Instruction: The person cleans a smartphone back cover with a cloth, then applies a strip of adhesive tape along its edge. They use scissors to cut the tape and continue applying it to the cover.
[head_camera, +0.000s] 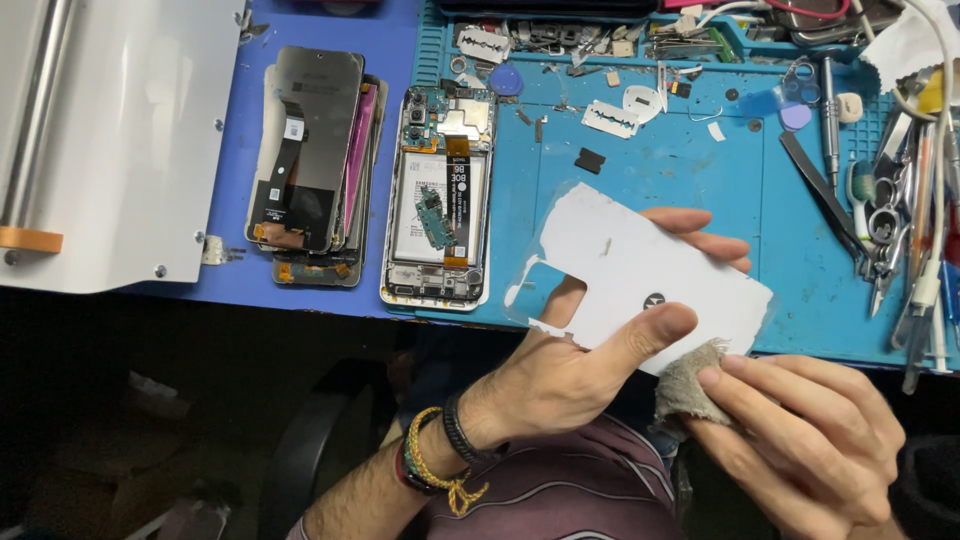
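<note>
While a grey metal machine (110, 140) fills the far left, a stack of phone screens (308, 160) lies face down on the blue mat beside it, and just right of that sits an opened phone (440, 200) with its battery and circuit boards exposed. Nearer the body, the left hand (570, 370) pinches a white phone back cover (650, 275), thumb pressed on its upper face and fingers curled behind its far edge, holding it above the teal work mat (690, 160). Right of it (just under the cover's lower corner) the right hand (800, 440) has its fingers pressed together on a grey cloth (690, 385). Tweezers and other hand tools (900, 220) crowd the far right.
</note>
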